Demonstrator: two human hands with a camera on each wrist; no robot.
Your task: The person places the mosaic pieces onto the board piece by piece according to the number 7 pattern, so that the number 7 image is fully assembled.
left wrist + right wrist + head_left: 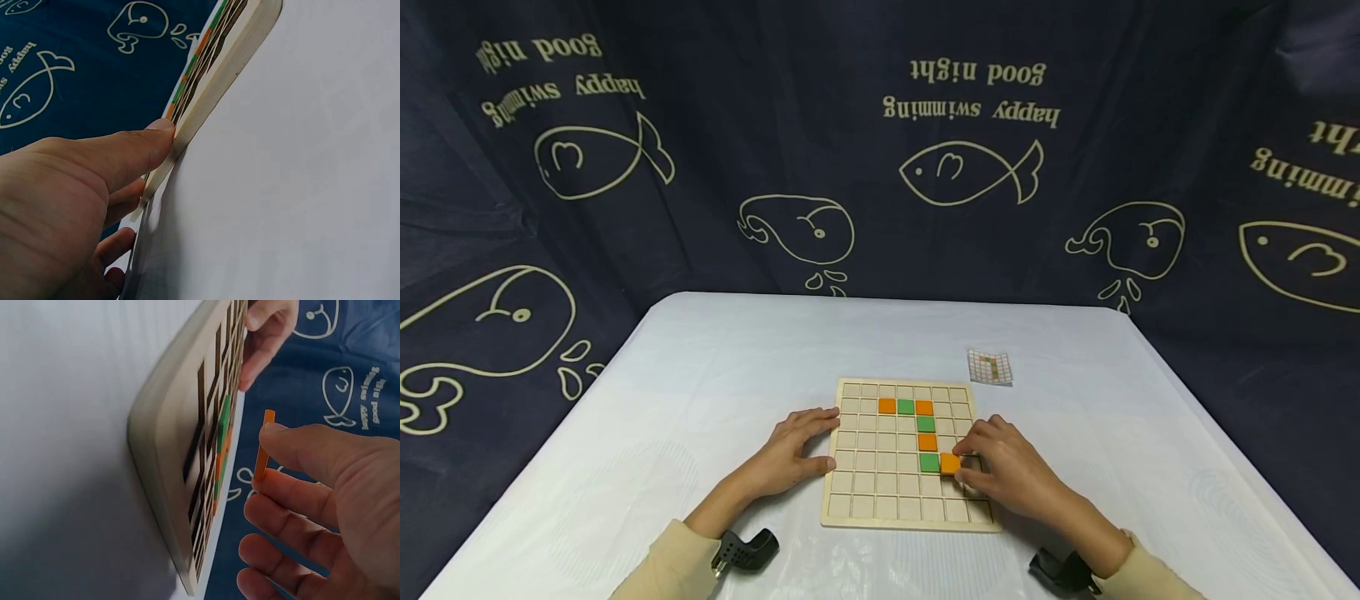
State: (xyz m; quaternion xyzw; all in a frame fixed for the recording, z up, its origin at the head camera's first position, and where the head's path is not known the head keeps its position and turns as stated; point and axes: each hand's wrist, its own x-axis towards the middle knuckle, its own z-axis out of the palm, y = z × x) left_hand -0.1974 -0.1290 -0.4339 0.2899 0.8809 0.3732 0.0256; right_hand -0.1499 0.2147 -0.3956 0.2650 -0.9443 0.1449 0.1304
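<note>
A square wooden grid board (875,483) lies on the table, with several orange and green square tiles set in its cells. My right hand (1011,468) pinches an orange tile (951,464) between thumb and finger, just right of the lowest green tile (929,462). In the right wrist view that orange tile (264,447) is held up off the board. At the board's left edge, my left hand (786,454) touches the rim with thumb and fingertips. The left wrist view shows the thumb (140,150) against the board's side, fingers extended.
A small printed card (990,367) with a coloured grid pattern lies beyond the board's upper right corner. White cloth covers the table (737,350). A dark blue curtain (865,125) with fish drawings hangs behind it. Black bands are on both wrists.
</note>
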